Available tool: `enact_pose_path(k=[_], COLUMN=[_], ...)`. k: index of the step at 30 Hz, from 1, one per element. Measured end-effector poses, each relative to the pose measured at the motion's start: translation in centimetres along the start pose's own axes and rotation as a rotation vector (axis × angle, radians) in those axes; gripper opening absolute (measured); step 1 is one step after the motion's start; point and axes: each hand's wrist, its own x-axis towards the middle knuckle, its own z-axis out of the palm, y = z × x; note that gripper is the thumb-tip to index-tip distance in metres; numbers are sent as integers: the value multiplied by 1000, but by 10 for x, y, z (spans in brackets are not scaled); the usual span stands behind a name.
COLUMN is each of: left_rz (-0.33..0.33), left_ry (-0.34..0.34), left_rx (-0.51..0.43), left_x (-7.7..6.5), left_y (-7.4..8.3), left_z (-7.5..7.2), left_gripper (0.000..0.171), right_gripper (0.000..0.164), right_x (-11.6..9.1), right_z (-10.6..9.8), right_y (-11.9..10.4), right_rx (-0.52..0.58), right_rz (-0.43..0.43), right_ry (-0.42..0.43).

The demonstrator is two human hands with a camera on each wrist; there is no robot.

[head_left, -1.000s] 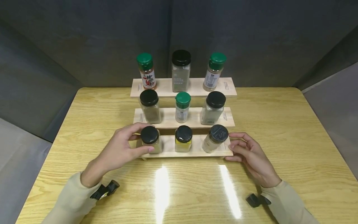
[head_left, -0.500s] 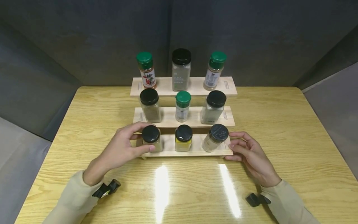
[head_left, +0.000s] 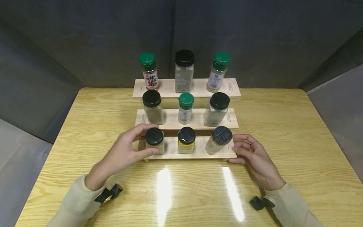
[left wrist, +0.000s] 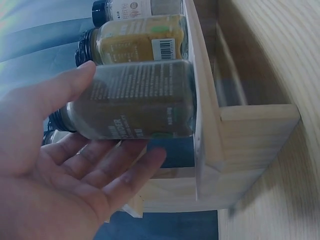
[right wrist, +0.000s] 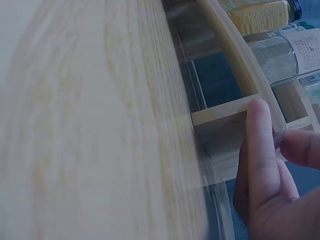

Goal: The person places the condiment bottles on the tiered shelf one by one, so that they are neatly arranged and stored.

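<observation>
My left hand (head_left: 120, 151) grips a short spice jar (head_left: 154, 136) with a black lid at the left end of the lowest shelf. In the left wrist view, the thumb lies on one side of this clear jar (left wrist: 140, 102) of brownish powder and the fingers on the other; its base meets the shelf. My right hand (head_left: 259, 162) holds the right end of the wooden three-tier spice rack (head_left: 200, 148). One fingertip touches the end support (right wrist: 225, 120) in the right wrist view. Beside the gripped jar stand a yellow spice jar (head_left: 186, 146) and a shaker-lidded jar (head_left: 216, 143).
On the middle shelf (head_left: 171, 121) stand two black-lidded jars and a green-capped bottle (head_left: 185, 108) between them. The top shelf carries a tall black-lidded jar (head_left: 184, 75) between two green-capped bottles. Dark curtains (head_left: 113, 41) hang behind the wooden table (head_left: 283, 126).
The left hand and its jar have shifted slightly to the right along the lowest shelf. My right hand has stayed at the rack's end.
</observation>
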Motion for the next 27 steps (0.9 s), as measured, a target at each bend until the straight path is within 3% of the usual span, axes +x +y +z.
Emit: enact_pose_path(k=[9,16,22,27], left_rz=[34,106,175,145], left_ry=[38,88,190,277], left_rx=[19,10,-10,18], left_x=[-4,-11,-17,-21], left_y=[0,-3,-9,-12], left_z=[0,-3,-15,-30], left_gripper=[67,50,39,32], right_gripper=[35,34,29,23], right_x=[0,0,-1,-1], right_z=[-2,-3,-11,-28], right_y=[1,2,2,-6], right_rx=[-3,-16,-13,-4], right_rz=[10,29,47,32], right_ry=[10,23,20,3])
